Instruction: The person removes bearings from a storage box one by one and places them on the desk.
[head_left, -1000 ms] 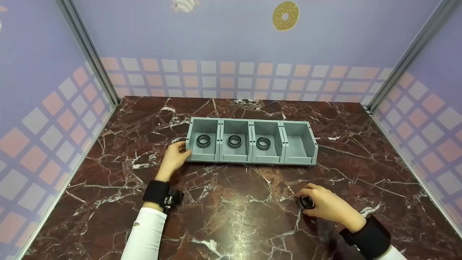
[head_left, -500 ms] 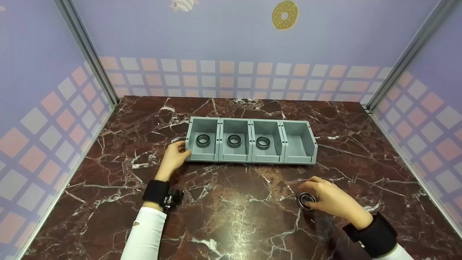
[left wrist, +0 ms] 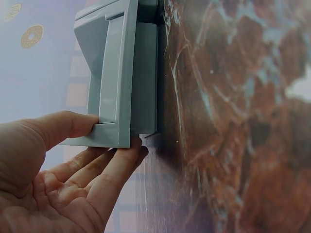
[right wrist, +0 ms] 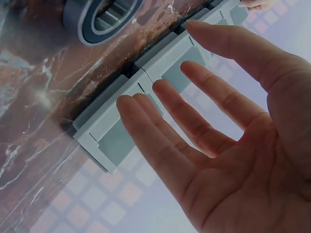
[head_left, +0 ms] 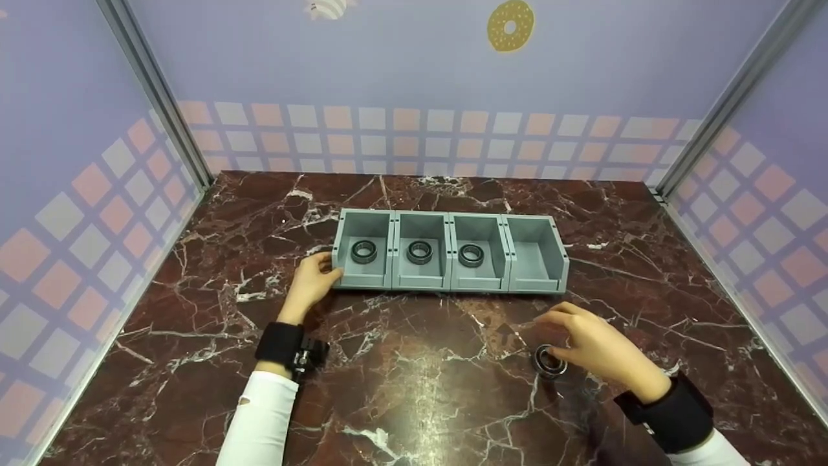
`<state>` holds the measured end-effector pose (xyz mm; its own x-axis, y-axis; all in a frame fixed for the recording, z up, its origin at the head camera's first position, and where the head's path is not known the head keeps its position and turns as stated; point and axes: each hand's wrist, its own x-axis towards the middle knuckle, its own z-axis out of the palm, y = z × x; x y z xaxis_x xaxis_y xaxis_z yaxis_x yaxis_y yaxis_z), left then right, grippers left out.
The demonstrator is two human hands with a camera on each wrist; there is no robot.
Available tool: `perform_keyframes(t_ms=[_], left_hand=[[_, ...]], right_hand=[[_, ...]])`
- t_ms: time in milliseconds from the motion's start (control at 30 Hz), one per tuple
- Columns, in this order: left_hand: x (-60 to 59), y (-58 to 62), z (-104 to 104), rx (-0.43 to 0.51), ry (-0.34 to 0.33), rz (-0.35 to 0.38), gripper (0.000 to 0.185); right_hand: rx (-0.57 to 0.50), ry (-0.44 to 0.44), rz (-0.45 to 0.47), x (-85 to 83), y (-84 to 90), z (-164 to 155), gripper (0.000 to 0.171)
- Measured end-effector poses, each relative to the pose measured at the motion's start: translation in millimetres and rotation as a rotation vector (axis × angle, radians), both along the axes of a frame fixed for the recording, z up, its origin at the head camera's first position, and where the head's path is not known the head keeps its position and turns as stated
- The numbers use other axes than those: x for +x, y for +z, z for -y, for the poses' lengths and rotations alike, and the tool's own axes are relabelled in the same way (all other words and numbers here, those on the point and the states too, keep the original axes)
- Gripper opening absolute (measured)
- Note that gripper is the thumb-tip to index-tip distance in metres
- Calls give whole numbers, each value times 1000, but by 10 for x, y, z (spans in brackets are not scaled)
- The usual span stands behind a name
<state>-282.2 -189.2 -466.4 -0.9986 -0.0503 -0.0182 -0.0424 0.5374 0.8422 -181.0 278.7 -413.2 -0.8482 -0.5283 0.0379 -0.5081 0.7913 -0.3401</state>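
A grey bin tray (head_left: 446, 215) with four compartments stands mid-table. Its three left compartments each hold a black bearing ring (head_left: 364, 251) (head_left: 420, 252) (head_left: 471, 255); the right compartment (head_left: 533, 262) holds nothing. My left hand (head_left: 326, 265) rests against the tray's left end, thumb on the side wall (left wrist: 121, 73) and straight fingers (left wrist: 114, 167) at its lower corner. A fourth bearing ring (head_left: 550, 361) sits on the marble just left of my right hand (head_left: 557, 336). In the right wrist view that hand (right wrist: 192, 53) is spread open, apart from the ring (right wrist: 99, 17).
The dark red marble table (head_left: 414, 388) is walled by lilac panels on three sides, with metal posts (head_left: 155, 90) at the back corners. Bare marble lies between the tray's front and the near edge.
My right hand has let go of the bearing ring and spread its fingers, lifting slightly up and back. The ring stays on the marble. My left hand has not moved.
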Motion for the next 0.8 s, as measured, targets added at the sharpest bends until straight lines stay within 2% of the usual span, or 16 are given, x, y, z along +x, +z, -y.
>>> perform_keyframes(t_ms=[267,567,800], left_hand=[[7,23,-1,-8,-7,15,54],[-5,20,-3,-3,-7,11,53],[-1,16,-1,4,-5,18,52]], right_hand=[[-35,6,-101,-45,17,21,42],[-44,-25,-99,-147,75,61,40],[-68,-16,-118,-230,143,100,41]])
